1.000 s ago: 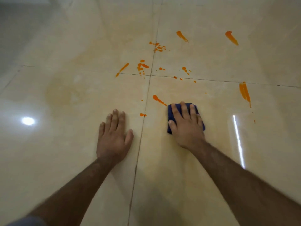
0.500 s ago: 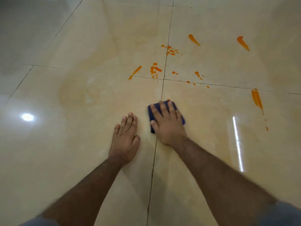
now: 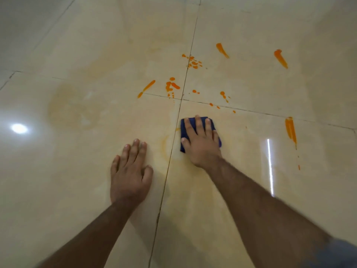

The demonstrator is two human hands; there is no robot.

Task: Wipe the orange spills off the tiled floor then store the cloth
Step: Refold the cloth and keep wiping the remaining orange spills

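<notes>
My right hand (image 3: 201, 145) presses flat on a folded dark blue cloth (image 3: 211, 122) that lies on the beige tiled floor (image 3: 241, 171), just right of a vertical grout line. My left hand (image 3: 129, 174) rests palm down on the neighbouring tile, fingers apart, holding nothing. Orange spills dot the floor beyond the cloth: a cluster of blobs (image 3: 172, 86), a spatter (image 3: 193, 62), a thin streak (image 3: 146, 88), long streaks at the far right (image 3: 280, 58) and beside the cloth's right (image 3: 290, 129). A faint orange smear (image 3: 165, 146) lies between my hands.
Pale orange haze (image 3: 73, 107) stains the left tile. Grout lines cross just beyond the cloth (image 3: 181, 99). A round lamp reflection (image 3: 19, 128) and a bright strip reflection (image 3: 269, 167) shine on the glossy floor.
My right hand swept the cloth left over the streak and small drop near the grout line, then back right. Those two marks are gone, leaving a faint smear. The left hand stayed planted.
</notes>
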